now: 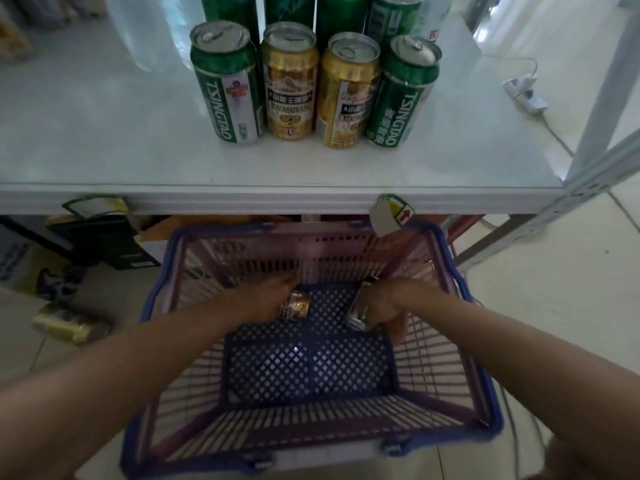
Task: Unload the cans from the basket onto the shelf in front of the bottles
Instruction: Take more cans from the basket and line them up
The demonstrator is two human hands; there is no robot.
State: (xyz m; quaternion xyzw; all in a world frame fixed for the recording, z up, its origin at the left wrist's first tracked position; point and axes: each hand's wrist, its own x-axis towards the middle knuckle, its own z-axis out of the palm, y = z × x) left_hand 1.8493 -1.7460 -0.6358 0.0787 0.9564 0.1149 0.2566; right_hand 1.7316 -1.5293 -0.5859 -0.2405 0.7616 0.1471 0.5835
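Note:
A blue-rimmed basket (485,358) sits on the floor below the white shelf (104,140). Both my hands reach down into it. My left hand (266,296) is closed on a gold can (297,306) lying on the basket floor. My right hand (384,303) grips a silver-green can (358,315). On the shelf, a row of upright cans stands in front of the green bottles (339,15): a green can (227,84), two gold cans (290,81) (346,91), and another green can (401,95).
The shelf's front edge carries two price tags (391,216). A gold can (69,325) lies on the floor left of the basket, near boxes under the shelf. A power strip (526,95) and the shelf post (602,98) are at the right.

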